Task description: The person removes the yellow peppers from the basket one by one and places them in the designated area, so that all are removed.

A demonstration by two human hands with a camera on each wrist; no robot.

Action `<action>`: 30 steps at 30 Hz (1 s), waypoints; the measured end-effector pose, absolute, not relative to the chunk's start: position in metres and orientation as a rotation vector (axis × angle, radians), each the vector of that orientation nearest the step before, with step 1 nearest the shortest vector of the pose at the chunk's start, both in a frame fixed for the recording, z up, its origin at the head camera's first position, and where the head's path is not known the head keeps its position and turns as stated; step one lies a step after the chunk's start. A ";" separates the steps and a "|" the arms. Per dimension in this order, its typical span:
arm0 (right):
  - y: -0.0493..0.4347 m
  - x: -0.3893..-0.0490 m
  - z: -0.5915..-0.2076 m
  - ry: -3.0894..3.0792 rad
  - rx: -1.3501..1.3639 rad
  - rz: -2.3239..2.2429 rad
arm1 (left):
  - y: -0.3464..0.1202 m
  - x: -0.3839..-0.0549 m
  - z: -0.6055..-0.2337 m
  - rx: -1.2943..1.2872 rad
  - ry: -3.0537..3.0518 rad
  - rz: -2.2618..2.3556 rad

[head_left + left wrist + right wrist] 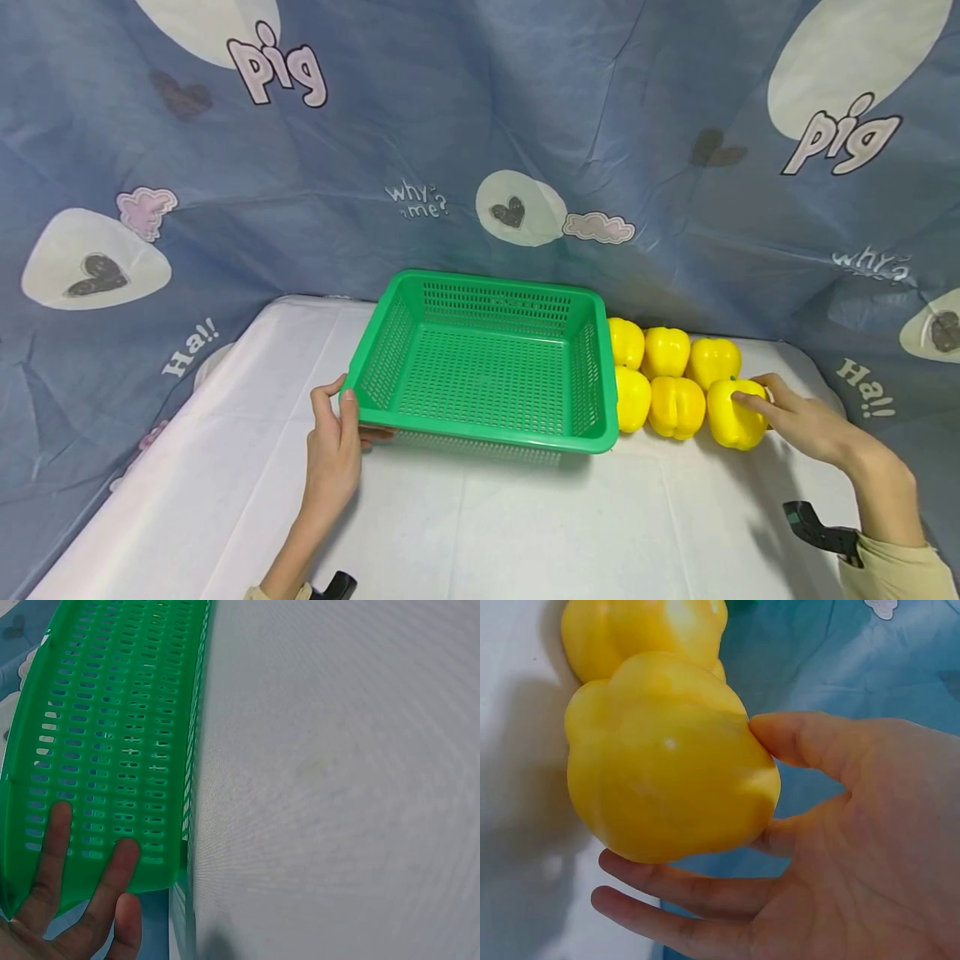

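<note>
A green plastic basket (480, 432) with slotted walls has nothing inside it. My left hand (333, 450) grips its near left corner, thumb over the rim. In the left wrist view, fingers (112, 881) of that hand lie against the basket's slotted outer wall (96, 735). To the right, my right hand (813, 429) holds a yellow bell pepper (733, 417). The right wrist view shows the thumb and fingers around this pepper (667, 765), with another yellow pepper (641, 637) just behind it. The underside of the held pepper is partly hidden.
Several yellow bell peppers (677, 407) stand in two rows along the basket's right side. A white cloth (525, 533) covers the table. Behind it hangs a blue printed curtain (450, 108), close to the basket's far edge.
</note>
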State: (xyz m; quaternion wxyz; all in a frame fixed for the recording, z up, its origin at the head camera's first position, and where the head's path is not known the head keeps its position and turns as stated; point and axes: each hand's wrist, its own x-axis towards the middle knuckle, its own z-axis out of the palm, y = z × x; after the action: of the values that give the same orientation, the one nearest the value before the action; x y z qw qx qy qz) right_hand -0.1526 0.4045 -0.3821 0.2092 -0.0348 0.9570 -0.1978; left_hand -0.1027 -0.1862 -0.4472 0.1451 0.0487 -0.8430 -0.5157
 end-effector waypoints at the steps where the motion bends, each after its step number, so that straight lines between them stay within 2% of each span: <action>1: 0.404 -0.153 -0.383 2.653 -0.091 -0.548 | -0.186 -0.102 -0.447 0.141 -2.428 -1.485; 22: 0.408 -0.154 -0.393 2.541 -0.041 -0.575 | -0.184 -0.102 -0.447 0.146 -2.426 -1.494; 30: 0.404 -0.151 -0.391 2.702 -0.092 -0.474 | -0.184 -0.103 -0.445 0.215 -2.450 -1.454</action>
State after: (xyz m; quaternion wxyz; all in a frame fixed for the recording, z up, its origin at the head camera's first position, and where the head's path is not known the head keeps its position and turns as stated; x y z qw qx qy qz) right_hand -0.1507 0.4038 -0.3913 0.1971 -0.0330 0.9651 -0.1691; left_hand -0.1028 -0.1840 -0.4446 0.1417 0.0744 -0.8488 -0.5039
